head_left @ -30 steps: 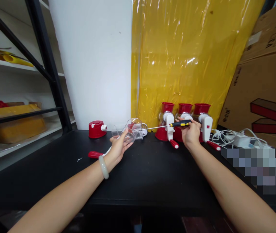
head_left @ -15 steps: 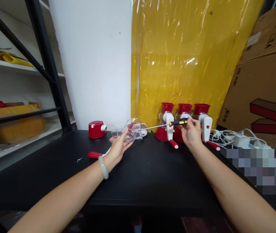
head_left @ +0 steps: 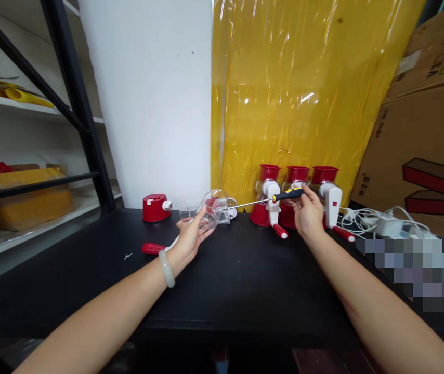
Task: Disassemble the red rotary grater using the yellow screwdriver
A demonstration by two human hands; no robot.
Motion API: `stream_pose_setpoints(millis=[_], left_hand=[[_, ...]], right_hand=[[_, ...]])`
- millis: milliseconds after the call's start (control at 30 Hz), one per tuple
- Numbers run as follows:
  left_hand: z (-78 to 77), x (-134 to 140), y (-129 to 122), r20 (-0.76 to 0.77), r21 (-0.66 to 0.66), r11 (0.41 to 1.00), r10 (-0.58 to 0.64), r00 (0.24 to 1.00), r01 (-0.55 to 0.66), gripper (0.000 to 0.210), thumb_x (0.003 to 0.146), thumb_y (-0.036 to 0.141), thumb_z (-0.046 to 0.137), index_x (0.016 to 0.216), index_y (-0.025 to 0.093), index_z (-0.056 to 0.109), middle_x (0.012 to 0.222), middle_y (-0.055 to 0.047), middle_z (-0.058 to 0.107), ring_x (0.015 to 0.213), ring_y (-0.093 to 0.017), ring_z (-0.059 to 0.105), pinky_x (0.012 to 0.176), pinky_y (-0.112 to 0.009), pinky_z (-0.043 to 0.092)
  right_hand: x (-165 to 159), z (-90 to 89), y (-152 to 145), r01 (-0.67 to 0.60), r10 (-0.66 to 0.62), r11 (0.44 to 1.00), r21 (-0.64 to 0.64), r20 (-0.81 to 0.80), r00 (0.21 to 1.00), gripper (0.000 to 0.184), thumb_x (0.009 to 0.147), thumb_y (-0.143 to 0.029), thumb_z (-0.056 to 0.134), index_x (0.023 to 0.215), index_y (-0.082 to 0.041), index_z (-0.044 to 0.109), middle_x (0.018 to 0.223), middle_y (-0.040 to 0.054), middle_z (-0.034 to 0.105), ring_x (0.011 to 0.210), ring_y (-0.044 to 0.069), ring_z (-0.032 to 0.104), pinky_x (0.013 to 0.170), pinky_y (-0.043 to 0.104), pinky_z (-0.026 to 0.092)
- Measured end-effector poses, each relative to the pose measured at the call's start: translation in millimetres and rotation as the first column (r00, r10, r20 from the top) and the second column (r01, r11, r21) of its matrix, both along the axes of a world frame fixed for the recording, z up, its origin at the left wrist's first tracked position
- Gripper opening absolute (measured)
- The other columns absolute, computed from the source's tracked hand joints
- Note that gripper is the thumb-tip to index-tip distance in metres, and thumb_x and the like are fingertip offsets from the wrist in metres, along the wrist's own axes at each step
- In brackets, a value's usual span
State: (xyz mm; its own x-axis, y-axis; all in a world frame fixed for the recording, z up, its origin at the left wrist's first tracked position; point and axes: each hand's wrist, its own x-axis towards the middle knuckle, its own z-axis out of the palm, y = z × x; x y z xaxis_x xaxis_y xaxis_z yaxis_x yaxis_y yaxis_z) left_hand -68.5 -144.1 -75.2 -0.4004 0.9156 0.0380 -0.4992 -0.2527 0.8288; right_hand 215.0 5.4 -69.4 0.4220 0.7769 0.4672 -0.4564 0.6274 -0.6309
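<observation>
Fingers of the left hand [head_left: 189, 239] are clamped on a clear housing [head_left: 220, 212], thumb on the near side, holding it just above or on the back part of the bench [head_left: 237, 285]; which of the two cannot be told. Fingers of the right hand [head_left: 310, 213] are closed around the black-and-yellow handle of a screwdriver [head_left: 284, 195], whose shaft slants slightly down and leftward to the housing's squarish right end. Whether its tip touches a screw is too small to see. A bangle [head_left: 167, 268] circles the left wrist. Near it lies a crank [head_left: 153, 249] with a red grip, its white arm partly hidden by the left hand. Farther back and left stands a red base [head_left: 155, 209] with a white knob at its side. Three grinders [head_left: 298, 174] stand upright in a row behind the right hand, red hoppers on top, white cranks facing forward. White cables [head_left: 362, 222] lie tangled to their right, before a large carton [head_left: 420, 135]. Small white scraps [head_left: 128, 256] lie on the bench's left part.
</observation>
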Motion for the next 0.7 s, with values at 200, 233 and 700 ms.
stream_pose_setpoints(millis=[200,233,700], left_hand=[[0.4,0.9,-0.4,0.000,-0.004,1.000,0.005,1.000,-0.005,0.058,0.076,0.036,0.091,0.118,0.021,0.054,0.106,-0.012,0.075,0.095,-0.025,0.077,0.098,-0.046,0.059],[0.2,0.8,-0.2,0.004,-0.003,1.000,0.003,1.000,-0.003,0.057,0.076,0.036,0.091,0.118,0.021,0.054,0.106,-0.012,0.075,0.095,-0.025,0.077,0.098,-0.046,0.059],[-2.2,-1.0,1.7,-0.008,-0.009,1.000,-0.003,1.000,0.003,0.063,0.076,0.039,0.091,0.120,0.022,0.050,0.106,-0.011,0.075,0.092,-0.023,0.077,0.097,-0.046,0.059]], right_hand=[[-1.6,-0.4,1.2,0.077,-0.079,0.997,0.029,0.064,0.995,0.046,0.075,-0.050,0.079,0.109,-0.022,0.071,0.106,0.0032,0.070,0.088,0.015,0.067,0.072,0.029,0.058],[-1.5,-0.4,1.0,0.091,-0.094,0.995,0.033,0.080,0.992,0.047,0.073,-0.052,0.081,0.108,-0.021,0.071,0.106,0.0033,0.070,0.088,0.015,0.067,0.071,0.029,0.058],[2.1,-1.8,6.9,0.004,-0.004,1.000,0.019,-0.002,1.000,0.044,0.069,-0.026,0.080,0.108,-0.023,0.059,0.103,0.0035,0.074,0.099,0.019,0.071,0.085,0.036,0.058]])
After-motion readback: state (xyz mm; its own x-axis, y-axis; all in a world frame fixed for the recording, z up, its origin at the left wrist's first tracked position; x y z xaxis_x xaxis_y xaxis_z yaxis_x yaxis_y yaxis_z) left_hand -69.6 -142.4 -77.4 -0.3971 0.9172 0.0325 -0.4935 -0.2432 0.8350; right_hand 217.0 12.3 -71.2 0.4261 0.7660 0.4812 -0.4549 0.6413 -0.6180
